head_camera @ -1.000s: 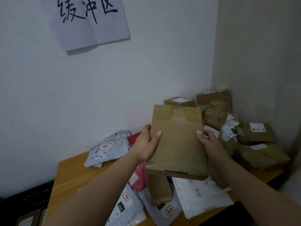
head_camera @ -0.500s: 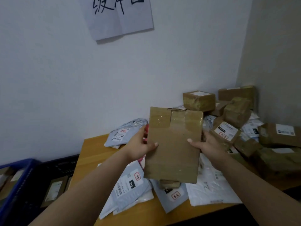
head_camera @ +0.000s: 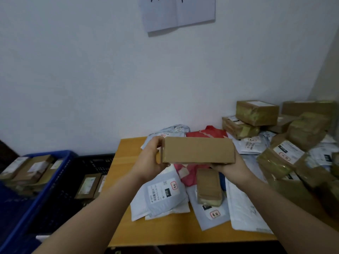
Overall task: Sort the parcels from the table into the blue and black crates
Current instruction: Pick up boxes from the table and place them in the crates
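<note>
Item held: one plain brown cardboard parcel [head_camera: 198,150], long side level, carried in the air above the tabletop [head_camera: 165,233] between two bare hands. Left hand [head_camera: 149,162]: grip grasping the parcel's left end, fingers curled round the edge. Right hand [head_camera: 232,167]: grip grasping the parcel from beneath at its right end, palm under the lower face. Nearest on the wooden tabletop, below the arms: grey plastic mailer [head_camera: 163,195] with a white label and a black tag; a second grey mailer [head_camera: 211,215] with a red-bordered sticker; a white mailer [head_camera: 244,211] to its right. Lying on these, a narrow taped brown box [head_camera: 209,187]. Under the held parcel: red mailer [head_camera: 185,173], partly hidden. Right side of tabletop: heap of taped brown boxes [head_camera: 286,158], several with white labels, mixed with pale mailers. Farther back, against the wall: two stacked taped boxes [head_camera: 256,112]; grey mailers and a red one beside them. Left of the tabletop, lower: black crate [head_camera: 95,162] holding flat brown parcels; beside it, farther left, blue crate [head_camera: 55,173] holding several labelled brown boxes. On the white wall above: paper sheet [head_camera: 178,13] with handwriting, cut off by the frame's top edge.
</note>
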Tool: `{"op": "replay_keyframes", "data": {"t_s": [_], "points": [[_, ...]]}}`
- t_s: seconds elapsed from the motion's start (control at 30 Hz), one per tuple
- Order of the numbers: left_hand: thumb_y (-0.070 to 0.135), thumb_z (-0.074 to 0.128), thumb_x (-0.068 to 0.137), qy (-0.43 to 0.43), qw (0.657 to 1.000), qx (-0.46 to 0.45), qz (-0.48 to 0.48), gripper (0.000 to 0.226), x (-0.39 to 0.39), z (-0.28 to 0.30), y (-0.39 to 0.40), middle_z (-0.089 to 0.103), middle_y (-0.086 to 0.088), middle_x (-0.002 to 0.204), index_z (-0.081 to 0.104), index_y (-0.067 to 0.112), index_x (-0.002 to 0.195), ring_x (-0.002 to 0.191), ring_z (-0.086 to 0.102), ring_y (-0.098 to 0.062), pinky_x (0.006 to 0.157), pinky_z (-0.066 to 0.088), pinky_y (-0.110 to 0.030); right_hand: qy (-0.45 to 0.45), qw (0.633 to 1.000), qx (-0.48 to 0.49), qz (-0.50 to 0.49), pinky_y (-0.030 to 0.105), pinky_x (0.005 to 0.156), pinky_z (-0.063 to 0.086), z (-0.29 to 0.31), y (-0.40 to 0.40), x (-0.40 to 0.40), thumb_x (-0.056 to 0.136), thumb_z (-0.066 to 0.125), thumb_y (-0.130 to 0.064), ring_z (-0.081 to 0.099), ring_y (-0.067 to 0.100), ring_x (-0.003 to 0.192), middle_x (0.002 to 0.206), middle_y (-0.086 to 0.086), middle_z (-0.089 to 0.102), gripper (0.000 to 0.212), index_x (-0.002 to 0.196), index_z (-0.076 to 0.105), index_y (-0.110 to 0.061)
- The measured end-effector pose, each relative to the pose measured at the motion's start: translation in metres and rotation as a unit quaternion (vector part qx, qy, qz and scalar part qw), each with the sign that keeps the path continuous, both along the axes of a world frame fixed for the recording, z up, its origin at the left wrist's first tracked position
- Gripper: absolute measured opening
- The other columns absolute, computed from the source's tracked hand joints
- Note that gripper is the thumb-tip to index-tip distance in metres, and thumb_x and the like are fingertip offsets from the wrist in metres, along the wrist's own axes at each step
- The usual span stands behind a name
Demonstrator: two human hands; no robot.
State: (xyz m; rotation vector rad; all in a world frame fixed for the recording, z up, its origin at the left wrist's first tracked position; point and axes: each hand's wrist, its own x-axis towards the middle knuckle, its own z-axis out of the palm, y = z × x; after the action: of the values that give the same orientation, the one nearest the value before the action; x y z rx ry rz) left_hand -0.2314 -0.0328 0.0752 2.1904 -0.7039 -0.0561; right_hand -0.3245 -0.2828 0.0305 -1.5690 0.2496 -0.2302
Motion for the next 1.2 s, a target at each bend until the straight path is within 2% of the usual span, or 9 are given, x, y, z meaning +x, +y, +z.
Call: {"op": "replay_keyframes", "data": {"t_s": [0.1,0.23,0.4,0.5,0.8,0.93,1.03,1.1,1.2], "points": [[0.016,0.081,0.077,0.048,0.999,-0.025,-0.006,0.061,0.000,0.005,0.012,0.054,0.024,0.116,0.045,0.040,0.121,0.103,0.048,0.022,0.077,0.039,0.002,0.020,0.999,-0.028,0.015,0.013,0.075,0.051,0.000,0.003,0.002,0.081,0.072,0.001,0.061,-0.003,0.100,0.117,-0.005,0.064,0.055,0.126,0.050,-0.021],[0.044,0.074,0.080,0.166,0.984,-0.068,0.022,0.050,0.002,0.008,0.021,0.065,0.005,0.111,0.058,0.028,0.125,0.100,0.065,-0.008,0.081,0.054,-0.021,0.075,0.997,-0.026,-0.022,0.027,0.082,0.050,0.004,0.008,0.009,0.093,0.063,-0.030,0.065,0.013,0.102,0.106,-0.004,0.069,0.011,0.102,0.060,-0.034],[0.054,0.069,0.081,0.200,0.973,-0.052,0.101,0.055,0.008,0.001,0.036,0.065,0.000,0.107,0.054,0.016,0.119,0.094,0.065,-0.014,0.075,0.055,-0.029,0.145,0.986,-0.084,-0.013,0.034,0.081,0.053,0.003,0.042,0.023,0.089,0.066,-0.040,0.060,0.017,0.103,0.115,0.003,0.060,0.059,0.136,0.039,-0.017],[0.057,0.073,0.075,0.153,0.974,-0.051,0.158,0.060,0.015,0.002,0.058,0.060,0.005,0.099,0.046,0.017,0.110,0.088,0.062,-0.011,0.073,0.055,-0.031,0.145,0.980,-0.136,-0.025,0.039,0.091,0.051,0.005,0.081,0.037,0.086,0.069,-0.043,0.058,0.021,0.106,0.117,0.005,0.055,0.059,0.130,0.041,-0.016],[0.058,0.075,0.070,-0.011,0.986,0.074,0.150,0.068,0.029,0.007,0.161,0.050,0.017,0.084,0.034,0.023,0.111,0.076,0.055,-0.014,0.053,0.038,-0.026,0.062,0.994,-0.024,0.084,0.024,0.066,0.056,0.035,0.256,0.082,0.074,0.058,-0.070,0.068,0.007,0.083,0.112,-0.008,0.066,0.063,0.127,0.051,-0.038],[0.039,0.072,0.082,-0.014,1.000,0.018,-0.004,0.062,0.026,0.009,0.192,0.059,0.011,0.112,0.040,0.024,0.132,0.100,0.058,-0.009,0.076,0.050,-0.022,0.052,0.998,0.042,0.017,0.041,0.079,0.060,0.036,0.296,0.091,0.052,0.071,-0.074,0.072,0.014,0.087,0.101,-0.004,0.074,0.084,0.118,0.058,-0.024],[0.024,0.061,0.094,0.000,0.994,-0.014,-0.104,0.044,0.025,0.009,0.208,0.057,0.010,0.125,0.051,0.019,0.136,0.115,0.049,-0.001,0.088,0.036,0.000,0.031,0.994,0.009,-0.105,0.044,0.090,0.055,0.030,0.302,0.094,0.054,0.083,-0.060,0.069,0.020,0.099,0.110,0.004,0.070,0.096,0.127,0.049,-0.009],[0.023,0.055,0.098,0.000,0.992,0.001,-0.129,0.040,0.029,0.011,0.218,0.054,0.008,0.136,0.053,0.016,0.138,0.121,0.041,0.006,0.093,0.025,0.005,0.034,0.988,-0.002,-0.148,0.041,0.091,0.054,0.023,0.299,0.092,0.069,0.082,-0.048,0.067,0.017,0.099,0.109,-0.001,0.068,0.075,0.126,0.048,-0.012],[0.027,0.051,0.099,0.014,0.997,0.001,-0.074,0.040,0.039,0.011,0.235,0.051,0.001,0.141,0.051,0.017,0.138,0.130,0.043,-0.010,0.106,0.030,-0.017,0.050,0.983,0.012,-0.175,0.035,0.080,0.053,0.018,0.291,0.088,0.078,0.071,-0.051,0.067,0.012,0.093,0.100,-0.010,0.068,0.036,0.105,0.055,-0.033]]}}
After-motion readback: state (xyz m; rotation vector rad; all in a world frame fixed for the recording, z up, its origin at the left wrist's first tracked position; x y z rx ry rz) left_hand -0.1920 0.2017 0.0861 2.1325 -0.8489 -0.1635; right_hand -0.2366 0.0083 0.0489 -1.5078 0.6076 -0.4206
